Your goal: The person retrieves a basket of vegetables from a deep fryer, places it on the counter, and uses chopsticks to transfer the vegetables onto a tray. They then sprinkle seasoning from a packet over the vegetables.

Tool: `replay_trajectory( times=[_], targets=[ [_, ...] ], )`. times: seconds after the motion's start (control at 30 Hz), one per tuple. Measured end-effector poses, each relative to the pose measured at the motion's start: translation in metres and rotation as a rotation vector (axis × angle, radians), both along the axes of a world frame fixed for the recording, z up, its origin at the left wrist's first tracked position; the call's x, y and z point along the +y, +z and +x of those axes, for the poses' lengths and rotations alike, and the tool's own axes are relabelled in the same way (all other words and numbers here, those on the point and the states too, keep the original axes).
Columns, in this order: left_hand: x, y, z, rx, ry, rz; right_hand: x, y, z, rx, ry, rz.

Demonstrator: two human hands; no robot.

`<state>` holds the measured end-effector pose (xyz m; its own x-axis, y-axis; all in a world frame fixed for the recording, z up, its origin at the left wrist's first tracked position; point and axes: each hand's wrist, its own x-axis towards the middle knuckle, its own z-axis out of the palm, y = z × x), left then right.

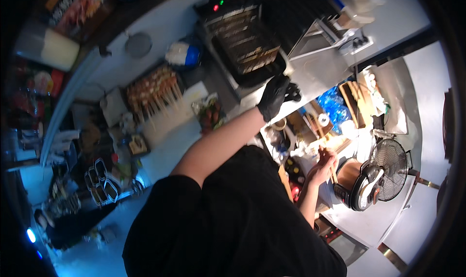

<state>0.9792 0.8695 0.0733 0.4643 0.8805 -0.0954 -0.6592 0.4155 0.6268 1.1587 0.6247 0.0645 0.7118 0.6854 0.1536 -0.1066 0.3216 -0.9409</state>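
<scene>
My left hand (278,95), in a black glove, is at the near edge of a dark electric grill (247,40) with browned food in rows on it. Its fingers are curled, and whether they grip anything cannot be told. My bare right hand (322,169) is closed around thin wooden sticks (334,175), beside a rice cooker (358,189); bright glare hides their upper ends. Left of the grill, raw meat skewers (154,86) lie in a row with their sticks towards me. A bag of green and red vegetables (209,111) is beside them.
A wire-guarded fan (389,169) stands behind the rice cooker. A blue plastic bag (333,106), boxes and wooden sticks crowd the shelf at right. Sauce-filled containers (100,184) are at lower left. Another person in dark clothing (72,226) is at far lower left.
</scene>
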Motion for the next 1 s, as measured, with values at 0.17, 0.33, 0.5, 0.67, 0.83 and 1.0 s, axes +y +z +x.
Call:
replay_trajectory(
  times=[0.17,0.33,0.5,0.67,0.83,1.0],
  targets=[
    [-0.018,-0.001,-0.118,0.534,-0.008,0.135,-0.024,-0.012,0.006,-0.021,-0.021,-0.038],
    [-0.049,-0.096,-0.27,1.812,0.047,0.472,-0.037,-0.047,-0.005,0.066,0.079,-0.205],
    [-0.089,-0.112,-0.253,1.957,-0.053,0.238,-0.005,-0.04,-0.034,-0.029,0.242,-0.204],
    [-0.083,-0.126,-0.242,1.97,-0.17,0.115,0.009,-0.046,-0.044,-0.004,0.263,-0.195],
    [-0.075,-0.147,-0.247,1.917,-0.192,0.076,0.018,-0.043,-0.054,-0.01,0.3,-0.175],
    [-0.096,-0.156,-0.269,1.921,0.106,0.236,0.019,-0.045,-0.061,0.02,0.295,-0.183]
  ],
)
